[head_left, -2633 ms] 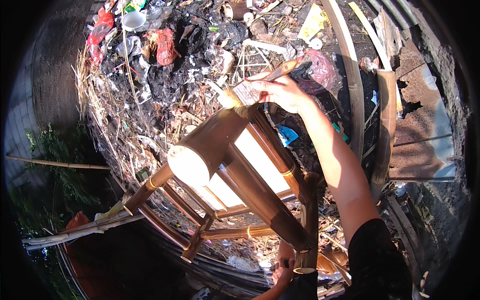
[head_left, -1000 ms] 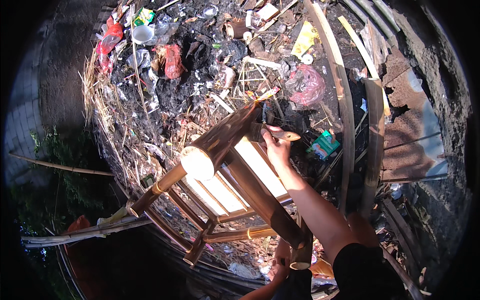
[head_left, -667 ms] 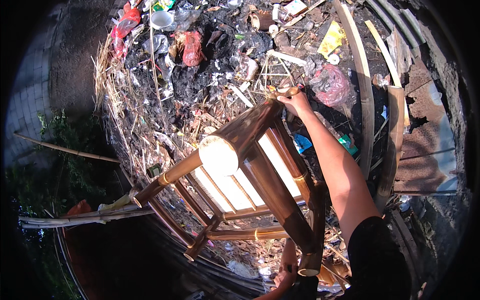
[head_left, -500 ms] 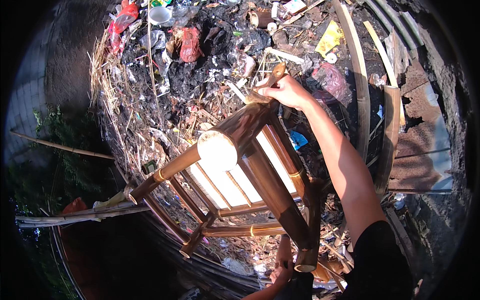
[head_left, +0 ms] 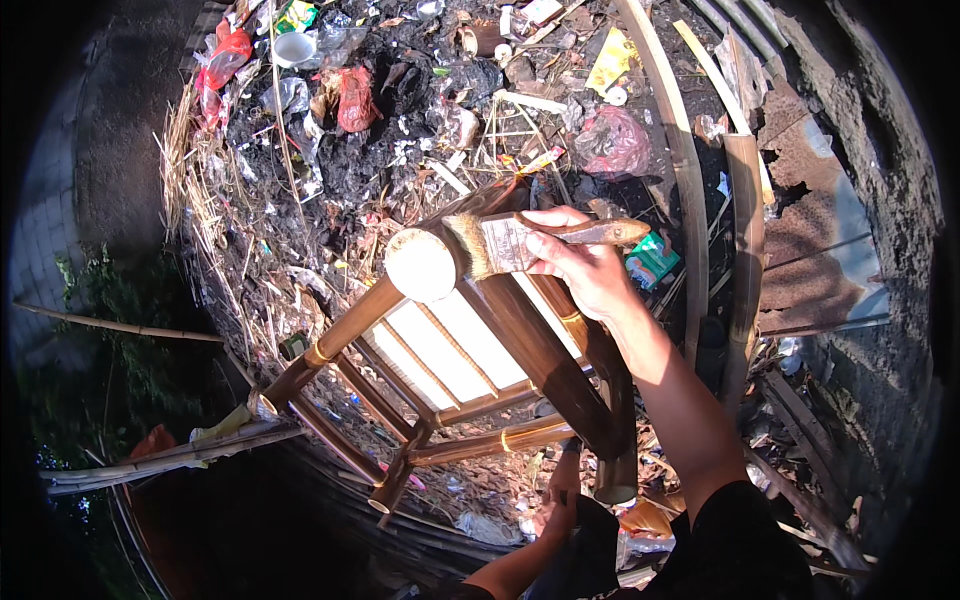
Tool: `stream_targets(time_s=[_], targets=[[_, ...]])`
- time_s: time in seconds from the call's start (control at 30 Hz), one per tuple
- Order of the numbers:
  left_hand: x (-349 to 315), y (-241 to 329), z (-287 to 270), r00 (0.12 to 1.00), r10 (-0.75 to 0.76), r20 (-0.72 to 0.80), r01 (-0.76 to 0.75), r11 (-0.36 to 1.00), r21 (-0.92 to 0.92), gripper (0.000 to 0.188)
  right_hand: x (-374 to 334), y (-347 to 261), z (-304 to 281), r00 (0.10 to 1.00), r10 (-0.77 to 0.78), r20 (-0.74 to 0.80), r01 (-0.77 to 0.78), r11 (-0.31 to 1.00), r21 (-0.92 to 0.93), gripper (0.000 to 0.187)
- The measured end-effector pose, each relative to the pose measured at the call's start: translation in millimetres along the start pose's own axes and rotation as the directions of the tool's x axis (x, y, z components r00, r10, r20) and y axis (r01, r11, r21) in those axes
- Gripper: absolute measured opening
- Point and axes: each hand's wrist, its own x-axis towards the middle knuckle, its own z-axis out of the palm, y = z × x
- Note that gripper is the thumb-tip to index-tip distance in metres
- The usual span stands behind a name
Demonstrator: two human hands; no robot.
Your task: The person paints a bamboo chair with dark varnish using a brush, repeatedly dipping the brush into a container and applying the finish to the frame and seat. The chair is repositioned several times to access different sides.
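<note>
My right hand point(head_left: 583, 262) is closed around a wide, flat paintbrush point(head_left: 507, 245) with a wooden handle pointing right. Its pale bristles press on the dark, glossy side of the thickest bamboo pole, just beside that pole's round cut end point(head_left: 420, 265). This pole belongs to a brown bamboo furniture frame point(head_left: 545, 370), held tilted, with thinner rails and pale bindings at the joints. Below the frame, my left hand point(head_left: 557, 508) looks closed on its lower part; the fingers are partly hidden in shadow.
Litter covers the ground beyond the frame: a red plastic bag point(head_left: 357, 100), a white bowl point(head_left: 295, 48), a yellow wrapper point(head_left: 612, 62). Split bamboo strips point(head_left: 690, 200) and rusty sheet metal point(head_left: 815, 220) lie at right. Bamboo poles point(head_left: 170, 465) jut in at left.
My right hand has come nearer from the pole's far end, turning the brush so that its bristles rest by the cut end. The frame has shifted slightly.
</note>
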Motion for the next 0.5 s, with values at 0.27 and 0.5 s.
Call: stream_targets(time_s=[0.27,0.5], targets=[[27.7,-48.5,34.9,0.973,0.183,-0.142,-0.194,0.978,-0.071,0.053,-90.5,69.6,80.1,0.884,-0.294,-0.364,0.253,0.955,-0.158,0.027],[18.6,-57.6,21.9,0.941,0.284,-0.185,-0.321,0.922,-0.218,0.051,-96.5,61.4,123.6,0.844,-0.4,-0.358,0.381,0.916,-0.126,0.028]])
